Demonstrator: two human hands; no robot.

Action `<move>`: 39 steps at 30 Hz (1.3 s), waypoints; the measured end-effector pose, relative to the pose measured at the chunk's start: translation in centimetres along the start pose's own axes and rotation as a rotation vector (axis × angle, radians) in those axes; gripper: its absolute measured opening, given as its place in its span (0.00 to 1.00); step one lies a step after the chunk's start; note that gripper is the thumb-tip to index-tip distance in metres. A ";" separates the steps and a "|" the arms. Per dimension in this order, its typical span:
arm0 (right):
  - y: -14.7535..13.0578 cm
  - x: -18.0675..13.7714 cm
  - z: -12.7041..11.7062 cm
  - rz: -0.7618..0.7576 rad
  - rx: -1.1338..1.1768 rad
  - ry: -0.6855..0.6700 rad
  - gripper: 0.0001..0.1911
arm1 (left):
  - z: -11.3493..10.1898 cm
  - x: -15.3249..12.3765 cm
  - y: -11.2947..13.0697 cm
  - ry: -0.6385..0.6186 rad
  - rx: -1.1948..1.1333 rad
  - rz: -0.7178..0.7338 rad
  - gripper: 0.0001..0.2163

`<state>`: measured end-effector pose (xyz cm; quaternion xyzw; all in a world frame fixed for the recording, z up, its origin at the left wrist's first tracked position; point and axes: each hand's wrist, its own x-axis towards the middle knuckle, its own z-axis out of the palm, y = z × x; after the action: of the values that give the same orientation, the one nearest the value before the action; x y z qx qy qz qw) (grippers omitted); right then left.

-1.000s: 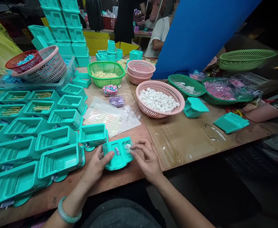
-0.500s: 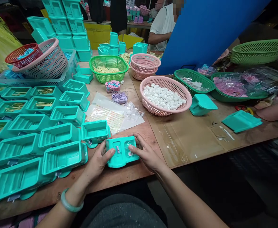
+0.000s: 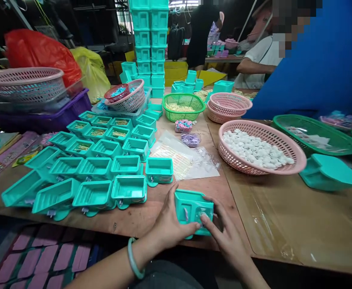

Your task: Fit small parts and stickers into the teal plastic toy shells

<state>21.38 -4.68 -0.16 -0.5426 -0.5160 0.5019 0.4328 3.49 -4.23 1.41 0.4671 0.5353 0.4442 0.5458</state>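
Observation:
Between my two hands is a turquoise plastic box [image 3: 189,197], tilted with a recessed face toward me. My left hand [image 3: 171,220] wraps its left side, thumb along the lower edge. From the right, my right hand [image 3: 227,230] grips it, fingers behind and thumb pressed on a clear round-cornered window. A small pale lilac piece [image 3: 186,214] sticks out of the slot beside that window. Left of my hands stand rows of similar open turquoise boxes [image 3: 96,194], the nearest being a single box [image 3: 159,170]. Several of the farther ones hold thin yellowish sticks [image 3: 118,132].
A pink basket [image 3: 224,154] of white pieces stands right of a sticker sheet [image 3: 176,158]. Behind are a green basket [image 3: 183,114], stacked pink baskets [image 3: 230,112] and a tall stack of turquoise boxes [image 3: 150,52]. A blue panel [image 3: 314,76] partly hides a person [image 3: 260,60].
The view has swung left, bringing purple and red containers into sight. Both hands still hold the box; it has turned a little, and my left thumb has moved down to its lower edge.

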 end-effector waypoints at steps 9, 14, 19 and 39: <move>-6.1 3.2 1.8 0.050 0.323 -0.288 0.37 | -6.1 0.6 6.4 0.005 -0.400 -0.186 0.49; -7.8 3.4 5.8 0.046 0.387 -0.441 0.41 | -8.5 -0.9 6.4 0.016 -0.340 -0.083 0.53; -9.4 4.7 8.9 -0.017 0.318 -0.471 0.44 | -10.8 -1.0 6.5 0.156 -0.273 -0.005 0.47; -11.9 14.9 20.4 -0.402 -0.185 -0.703 0.59 | -25.5 1.8 9.9 0.412 0.705 0.226 0.42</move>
<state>-0.87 10.22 7.63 -0.2632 -0.7710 0.5136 0.2693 -21.83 0.12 11.14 0.5825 0.6979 0.3750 0.1818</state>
